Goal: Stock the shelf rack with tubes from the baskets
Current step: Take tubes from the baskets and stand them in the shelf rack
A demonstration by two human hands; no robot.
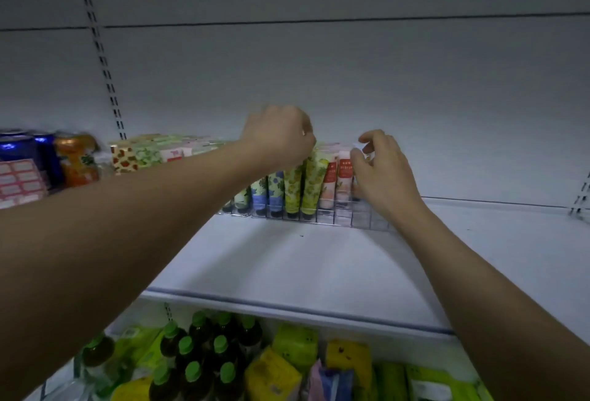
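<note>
Seating step: left hand (pixel 281 135) pinching yellow tube (pixel 314 177) top, right hand (pixel 380 170) gripping pink tube (pixel 344 177) in rack (pixel 343 218), shelf back edge. Next: press down, release.

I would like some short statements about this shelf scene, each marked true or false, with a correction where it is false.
1. Both hands, left hand and right hand, are up at the rack. True.
2. The tubes lie flat in the rack. False: they stand, caps down.
3. The yellow-green tubes stand left of the pink tubes. True.
4. The rack's right end is full. False: the slots in front of the right hand look empty.
5. Bottles with green caps are on the lower shelf. True.
</note>
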